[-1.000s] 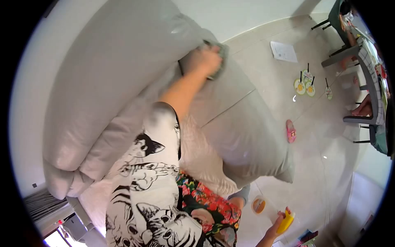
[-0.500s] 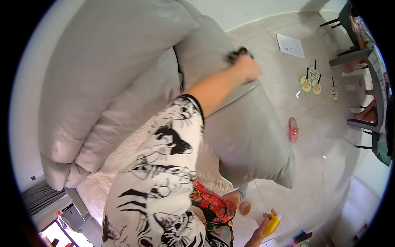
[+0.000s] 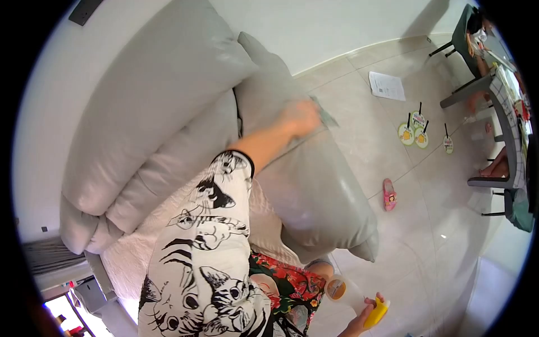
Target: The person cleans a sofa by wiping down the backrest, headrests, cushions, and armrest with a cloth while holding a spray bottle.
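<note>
My left hand (image 3: 303, 118) is stretched out over the grey sofa armrest (image 3: 320, 185), near a seam, and is blurred by motion. It presses a greyish-green cloth (image 3: 327, 113) against the surface; the fingers are closed on it, and most of the cloth is hidden under them. At the lower right, my right hand (image 3: 366, 319) is wrapped round a yellow bottle (image 3: 377, 314) above the floor. Close to that hand is an orange-and-white round container (image 3: 336, 289), beside my knee.
A pink slipper (image 3: 389, 195), several round tags (image 3: 420, 137) and a white paper sheet (image 3: 387, 86) lie on the tiled floor. At the right are a table (image 3: 501, 112), chairs (image 3: 462, 39) and parts of other people. Grey sofa cushions (image 3: 151, 84) fill the upper left.
My left hand moved from near the backrest out along the armrest, then slightly back, with the cloth. My right hand keeps the yellow bottle. The whole view has shifted a little.
</note>
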### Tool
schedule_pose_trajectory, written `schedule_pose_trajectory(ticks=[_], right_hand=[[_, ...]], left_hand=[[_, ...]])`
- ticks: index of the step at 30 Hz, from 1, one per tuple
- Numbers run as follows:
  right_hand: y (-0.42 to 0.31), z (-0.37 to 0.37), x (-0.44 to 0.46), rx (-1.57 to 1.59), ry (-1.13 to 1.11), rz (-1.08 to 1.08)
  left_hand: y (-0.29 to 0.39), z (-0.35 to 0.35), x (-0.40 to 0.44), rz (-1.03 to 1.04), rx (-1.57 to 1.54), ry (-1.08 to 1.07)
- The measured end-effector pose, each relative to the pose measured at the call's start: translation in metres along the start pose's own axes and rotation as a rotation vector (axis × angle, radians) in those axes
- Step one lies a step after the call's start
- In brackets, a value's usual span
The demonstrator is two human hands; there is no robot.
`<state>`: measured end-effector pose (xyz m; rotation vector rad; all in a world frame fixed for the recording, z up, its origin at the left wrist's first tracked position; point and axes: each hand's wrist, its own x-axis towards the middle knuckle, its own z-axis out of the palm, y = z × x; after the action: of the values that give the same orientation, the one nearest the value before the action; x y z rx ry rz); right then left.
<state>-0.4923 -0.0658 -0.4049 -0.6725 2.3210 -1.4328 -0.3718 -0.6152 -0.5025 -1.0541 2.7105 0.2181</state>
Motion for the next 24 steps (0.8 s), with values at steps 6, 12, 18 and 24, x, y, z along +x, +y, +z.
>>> schedule_pose_trajectory(ticks=[6, 12, 18, 24], right_hand=[[0.058, -0.063, 0.053, 0.011, -0.057, 0.04], [0.067, -0.092, 0.149, -0.184, -0.391, -0.192], [0.008, -0.086, 0.225, -0.138, -0.508, -0.397], [-0.063, -0.052, 0.229, -0.045, -0.73, -0.471]], left_hand=[[0.047, 0.057, 0.026, -0.445, -0.178, 0.301], [0.218, 0.074, -0.09, -0.035, -0.217, 0.198], [0.322, 0.082, -0.198, -0.007, -0.334, 0.151], [0.344, 0.133, -0.327, -0.281, -0.8, -0.344]])
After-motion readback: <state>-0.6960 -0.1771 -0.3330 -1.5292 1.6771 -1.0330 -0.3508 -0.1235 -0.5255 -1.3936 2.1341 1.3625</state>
